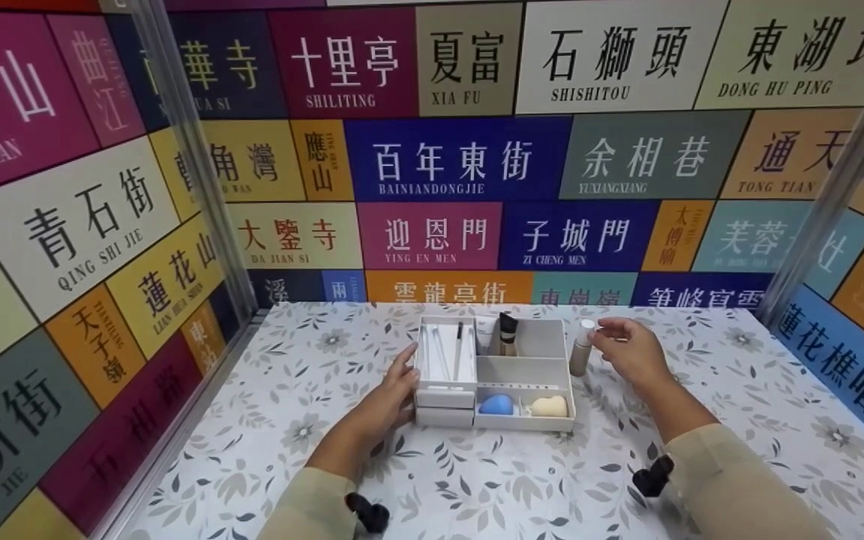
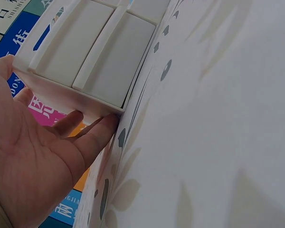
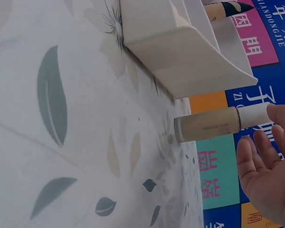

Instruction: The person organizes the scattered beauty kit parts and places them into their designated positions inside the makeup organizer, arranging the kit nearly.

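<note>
A white desktop organizer [image 1: 523, 372] stands on the patterned cloth. My left hand [image 1: 400, 381] rests against its left side; in the left wrist view that hand [image 2: 52, 147] has its fingertips on the side wall by two drawers. To the right of the organizer, my right hand [image 1: 631, 346] pinches the white cap of a beige foundation bottle [image 1: 580, 360]. The right wrist view shows the bottle [image 3: 209, 124] upright beside the organizer, its base at the cloth, with the right hand [image 3: 270, 166] at the cap.
Inside the organizer are a black-topped makeup brush [image 1: 507, 334], slim sticks [image 1: 445, 349], a blue sponge [image 1: 496, 405] and a cream sponge [image 1: 549, 406]. Floral cloth [image 1: 507, 487] covers the table. Panels with place names [image 1: 462, 157] rise behind, between clear corner posts [image 1: 199, 165].
</note>
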The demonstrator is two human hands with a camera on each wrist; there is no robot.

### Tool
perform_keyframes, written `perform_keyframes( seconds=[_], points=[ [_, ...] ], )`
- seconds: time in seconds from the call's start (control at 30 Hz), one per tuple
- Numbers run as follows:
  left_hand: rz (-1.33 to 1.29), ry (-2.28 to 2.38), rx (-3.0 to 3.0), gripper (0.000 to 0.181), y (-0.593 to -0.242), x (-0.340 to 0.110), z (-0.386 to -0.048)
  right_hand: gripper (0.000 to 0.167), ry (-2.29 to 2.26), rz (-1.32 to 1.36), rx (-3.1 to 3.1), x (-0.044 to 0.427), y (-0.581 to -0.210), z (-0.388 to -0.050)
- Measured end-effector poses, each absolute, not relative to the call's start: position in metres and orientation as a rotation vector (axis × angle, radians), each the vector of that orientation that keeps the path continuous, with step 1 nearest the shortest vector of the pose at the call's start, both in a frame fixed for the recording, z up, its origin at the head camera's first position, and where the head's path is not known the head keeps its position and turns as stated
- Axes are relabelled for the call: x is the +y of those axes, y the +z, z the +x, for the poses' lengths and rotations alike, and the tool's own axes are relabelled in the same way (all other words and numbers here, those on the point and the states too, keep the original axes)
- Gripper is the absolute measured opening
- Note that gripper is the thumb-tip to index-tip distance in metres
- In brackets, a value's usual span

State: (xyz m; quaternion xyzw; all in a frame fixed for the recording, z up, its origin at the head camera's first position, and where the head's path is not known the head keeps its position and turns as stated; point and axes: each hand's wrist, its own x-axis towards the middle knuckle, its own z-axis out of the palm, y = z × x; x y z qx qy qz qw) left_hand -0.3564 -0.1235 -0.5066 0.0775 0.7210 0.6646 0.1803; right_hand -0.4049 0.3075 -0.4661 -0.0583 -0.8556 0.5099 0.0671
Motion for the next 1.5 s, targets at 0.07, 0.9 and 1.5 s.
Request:
perform_keyframes(
  seconds=[0.07, 0.9, 1.5],
  points=[
    [0.222, 1.881, 2.035, 0.061, -0.507, -0.123, -0.356, 0.059, 1.539, -0.178, -2.585, 0.305, -0.468, -0.407],
    [0.258, 1.920, 2.000, 0.063, -0.507, -0.123, -0.357, 0.063, 1.606, -0.209, -2.576, 0.296, -0.474, -0.409],
    [0.312, 1.929, 2.006, 0.064, -0.509, -0.122, -0.355, 0.064, 1.651, -0.076, -2.419, 0.284, -0.437, -0.380]
  ],
)
